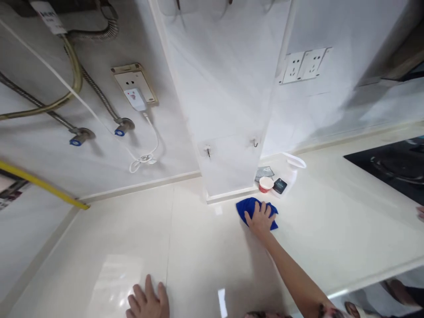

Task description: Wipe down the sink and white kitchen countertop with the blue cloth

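Note:
My right hand (pixel 261 220) presses a blue cloth (pixel 247 206) against the pale, glossy countertop (pixel 195 247), just in front of the base of a white wall column. Its fingers are spread over the cloth, which bunches around them. Farther left, at the lower edge of the view, my left hand (pixel 149 301) lies on the counter with its fingers apart and nothing in them. Close behind the cloth stand a small red-and-white tub (pixel 266 184) and a white bottle (pixel 289 179) with a dark label.
A clear packet (pixel 264 172) lies behind the tub. The black cooktop (pixel 391 163) is at the right, near another person's hand (pixel 420 213). Hooks stick out from the column (pixel 228 110). Left are valves (pixel 121 129), a plugged-in socket (pixel 134 84) and a yellow pipe (pixel 43 183).

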`<state>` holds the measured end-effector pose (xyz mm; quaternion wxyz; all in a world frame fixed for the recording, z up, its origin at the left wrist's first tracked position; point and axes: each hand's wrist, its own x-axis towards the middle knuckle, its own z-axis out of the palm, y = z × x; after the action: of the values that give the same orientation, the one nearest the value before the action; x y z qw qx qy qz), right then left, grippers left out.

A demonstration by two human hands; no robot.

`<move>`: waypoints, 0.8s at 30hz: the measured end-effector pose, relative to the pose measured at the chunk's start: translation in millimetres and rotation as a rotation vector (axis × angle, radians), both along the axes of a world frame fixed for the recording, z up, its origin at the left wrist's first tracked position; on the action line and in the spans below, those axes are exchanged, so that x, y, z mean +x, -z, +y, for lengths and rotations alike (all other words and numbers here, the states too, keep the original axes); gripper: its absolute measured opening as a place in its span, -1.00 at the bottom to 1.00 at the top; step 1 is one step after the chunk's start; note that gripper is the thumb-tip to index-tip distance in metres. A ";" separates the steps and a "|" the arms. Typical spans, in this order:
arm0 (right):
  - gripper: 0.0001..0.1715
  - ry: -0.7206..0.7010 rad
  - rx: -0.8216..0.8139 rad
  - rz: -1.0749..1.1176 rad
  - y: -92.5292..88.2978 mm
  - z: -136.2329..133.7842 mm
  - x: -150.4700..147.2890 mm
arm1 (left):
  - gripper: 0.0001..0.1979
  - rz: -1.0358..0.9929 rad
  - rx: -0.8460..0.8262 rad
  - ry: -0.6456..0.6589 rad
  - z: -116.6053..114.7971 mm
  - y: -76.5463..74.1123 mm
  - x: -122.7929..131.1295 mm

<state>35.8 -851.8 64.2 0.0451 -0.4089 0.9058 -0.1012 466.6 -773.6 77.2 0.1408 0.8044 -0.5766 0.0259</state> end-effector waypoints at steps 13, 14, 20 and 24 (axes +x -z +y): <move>-0.07 -0.687 -0.111 -0.228 -0.9 -40.2 147.7 | -0.15 0.027 0.082 -0.058 -1.9 2.8 2.6; -0.06 -0.763 -0.120 -0.251 -2.1 -33.5 155.5 | -0.15 0.025 0.079 -0.056 -2.3 2.4 2.5; -0.16 -0.946 -0.151 -0.294 -5.2 12.0 162.6 | -0.13 0.078 0.028 -0.054 2.5 7.0 8.5; -0.33 -0.897 -0.141 -0.272 -11.9 35.0 142.3 | -0.10 0.170 -0.012 -0.056 -3.0 25.0 5.5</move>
<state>178.2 -816.8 76.0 0.1749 -0.7448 0.6167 -0.1855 472.1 -776.6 52.2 0.1931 0.8185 -0.5399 -0.0352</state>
